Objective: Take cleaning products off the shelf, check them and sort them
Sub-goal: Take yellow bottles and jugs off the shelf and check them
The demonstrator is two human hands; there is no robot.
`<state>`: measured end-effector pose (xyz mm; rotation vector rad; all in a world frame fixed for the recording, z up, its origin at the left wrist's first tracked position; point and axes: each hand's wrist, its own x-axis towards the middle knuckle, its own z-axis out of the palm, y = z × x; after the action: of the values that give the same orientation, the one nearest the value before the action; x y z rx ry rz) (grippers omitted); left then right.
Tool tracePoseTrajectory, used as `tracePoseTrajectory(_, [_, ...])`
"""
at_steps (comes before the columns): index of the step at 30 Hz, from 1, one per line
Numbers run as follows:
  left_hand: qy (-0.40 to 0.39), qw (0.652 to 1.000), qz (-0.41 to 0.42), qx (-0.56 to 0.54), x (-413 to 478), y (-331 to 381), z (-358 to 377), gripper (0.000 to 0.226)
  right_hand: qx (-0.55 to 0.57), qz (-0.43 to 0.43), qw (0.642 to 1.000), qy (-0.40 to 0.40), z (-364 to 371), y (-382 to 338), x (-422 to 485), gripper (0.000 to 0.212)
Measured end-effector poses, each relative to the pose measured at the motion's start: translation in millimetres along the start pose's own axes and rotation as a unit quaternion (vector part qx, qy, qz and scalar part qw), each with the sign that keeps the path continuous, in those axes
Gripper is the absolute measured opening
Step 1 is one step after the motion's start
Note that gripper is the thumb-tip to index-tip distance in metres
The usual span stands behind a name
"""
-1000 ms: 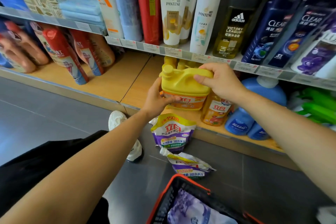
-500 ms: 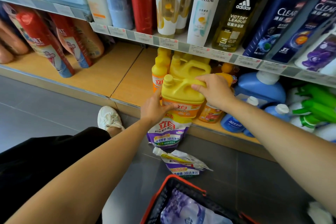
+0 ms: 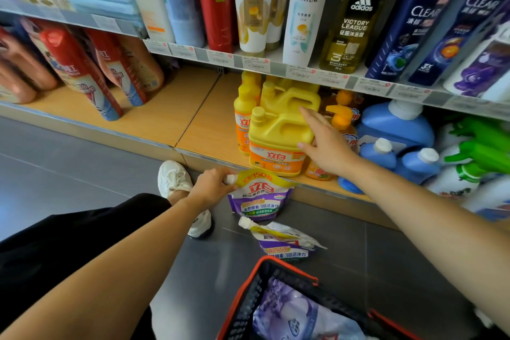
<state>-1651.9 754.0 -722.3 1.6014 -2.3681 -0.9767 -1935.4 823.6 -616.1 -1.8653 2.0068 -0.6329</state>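
One bottom shelf (image 3: 171, 116), yellow jug (image 3: 276, 143) upright at its front edge.
Purple pouch (image 3: 259, 199) on the floor at the jug's 6 o'clock, leaning against the shelf base, white cap gripped by the left hand (image 3: 211, 188); right hand (image 3: 327, 146) at the jug's 3 o'clock, fingers spread wide, gripping nothing.

The detergent jug (image 3: 278, 143) stands at the front edge of the bottom shelf (image 3: 165, 113). Directly behind it is a second jug (image 3: 289, 96). A slim bottle (image 3: 244, 124) stands just to its left and a pump bottle (image 3: 340, 121) to its right, with laundry bottles (image 3: 397, 124) farther right. Above it, Pantene bottles (image 3: 254, 3) stand on the upper shelf (image 3: 276, 66). Before it, on the floor (image 3: 82, 168), a refill pouch (image 3: 259, 196) stands upright. A second pouch (image 3: 281, 240) lies nearer, and the shopping basket (image 3: 248, 301) is nearest.
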Motion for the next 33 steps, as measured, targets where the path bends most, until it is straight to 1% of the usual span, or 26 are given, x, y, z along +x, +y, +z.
tracePoseTrajectory(2, [0.003,0.999,0.028,0.018,-3,8,-3,0.030,0.037,0.001,0.999,0.012,5,3,-9,0.089])
tracePoseTrajectory(3, [0.004,0.999,0.043,0.027,-5,13,-5,0.030,0.061,0.000,0.997,0.039,10,3,-17,0.088])
tracePoseTrajectory(4, [0.006,0.997,0.060,0.037,-7,18,-9,0.030,0.078,-0.007,0.994,0.075,19,4,-28,0.083])
tracePoseTrajectory(6, [0.021,0.994,0.093,0.050,-12,27,-21,0.027,0.068,-0.028,0.988,0.136,41,6,-54,0.064])
tracePoseTrajectory(7, [0.033,0.992,0.106,0.052,-14,32,-30,0.025,0.053,-0.037,0.989,0.134,51,9,-66,0.053])
tracePoseTrajectory(8, [0.043,0.991,0.114,0.054,-18,35,-40,0.024,0.046,-0.041,0.994,0.094,59,13,-76,0.045])
tracePoseTrajectory(9, [0.052,0.990,0.117,0.061,-21,38,-50,0.025,0.045,-0.034,0.998,0.018,64,17,-84,0.041])
tracePoseTrajectory(10, [0.062,0.989,0.115,0.072,-25,41,-61,0.026,0.037,-0.018,0.996,-0.080,67,22,-88,0.042])
tracePoseTrajectory(11, [0.075,0.987,0.111,0.084,-30,43,-72,0.028,0.023,0.001,0.984,-0.177,67,28,-92,0.047])
tracePoseTrajectory(12, [0.089,0.986,0.106,0.095,-33,45,-82,0.029,0.011,0.020,0.967,-0.253,67,33,-95,0.053])
tracePoseTrajectory(13, [0.104,0.984,0.103,0.102,-37,45,-92,0.029,0.009,0.036,0.953,-0.300,66,37,-97,0.057])
tracePoseTrajectory(16, [0.145,0.980,0.086,0.103,-47,44,-122,0.027,0.044,0.065,0.932,-0.355,64,38,-101,0.059])
tracePoseTrajectory(19, [0.199,0.974,0.067,0.085,-54,42,-148,0.024,0.024,0.069,0.915,-0.396,62,32,-99,0.052])
tracePoseTrajectory(21, [0.236,0.967,0.059,0.081,-55,42,-161,0.026,-0.009,0.048,0.920,-0.389,60,29,-98,0.034])
tracePoseTrajectory(23, [0.262,0.960,0.049,0.080,-53,43,-171,0.030,-0.048,0.012,0.934,-0.355,58,26,-98,0.016])
tracePoseTrajectory(24, [0.276,0.957,0.043,0.079,-51,43,-176,0.030,-0.068,0.000,0.941,-0.333,57,24,-97,0.016])
tracePoseTrajectory(26, [0.313,0.946,0.022,0.079,-49,42,-185,0.031,-0.100,-0.003,0.952,-0.289,55,22,-96,0.031])
tracePoseTrajectory(28, [0.343,0.937,-0.003,0.073,-48,40,-191,0.029,-0.107,0.005,0.960,-0.260,54,16,-95,0.042])
tracePoseTrajectory(31, [0.364,0.930,-0.019,0.054,-46,36,-193,0.028,-0.105,-0.007,0.968,-0.229,55,-1,-91,0.045])
tracePoseTrajectory(33, [0.364,0.930,-0.035,0.026,-42,36,-193,0.026,-0.097,-0.028,0.973,-0.207,55,-15,-87,0.047])
